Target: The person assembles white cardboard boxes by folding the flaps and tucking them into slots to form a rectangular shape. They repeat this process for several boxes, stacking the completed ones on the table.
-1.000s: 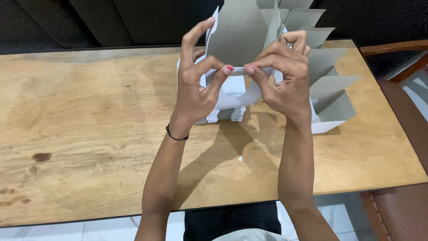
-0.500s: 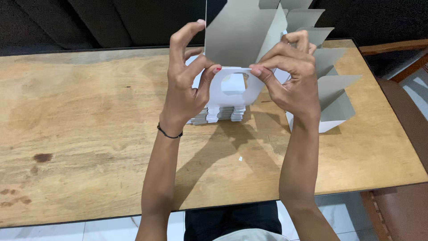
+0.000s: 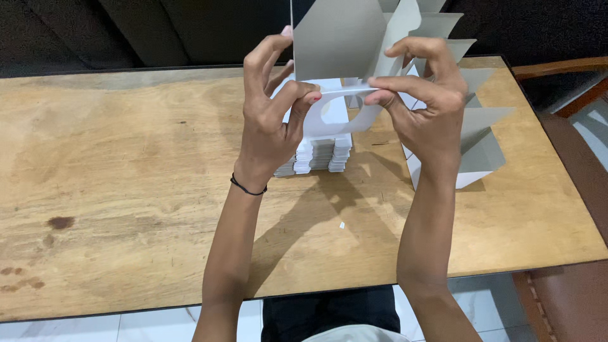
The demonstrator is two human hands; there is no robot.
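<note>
Both hands hold up a grey-and-white cardboard piece [image 3: 339, 44] above the table; its lower flap has a round cut-out. My left hand [image 3: 272, 120] pinches the flap's left edge between thumb and fingers, and a thin black band sits on that wrist. My right hand [image 3: 421, 104] pinches the flap's right side. Below the hands lies a stack of flat white cardboard blanks [image 3: 320, 155]. To the right stands a row of folded grey cardboard pieces [image 3: 478, 136], partly hidden by my right hand.
The wooden table [image 3: 126, 190] has a dark stain near its left front edge and a tiny white scrap [image 3: 342, 225] in the middle. A dark wall runs behind it. A brown chair [image 3: 563, 304] stands at the right, over a white tiled floor.
The held cardboard piece has been lifted and tilted more upright, and its lower flap with the cut-out is now bent toward horizontal. Both hands have shifted slightly upward and apart.
</note>
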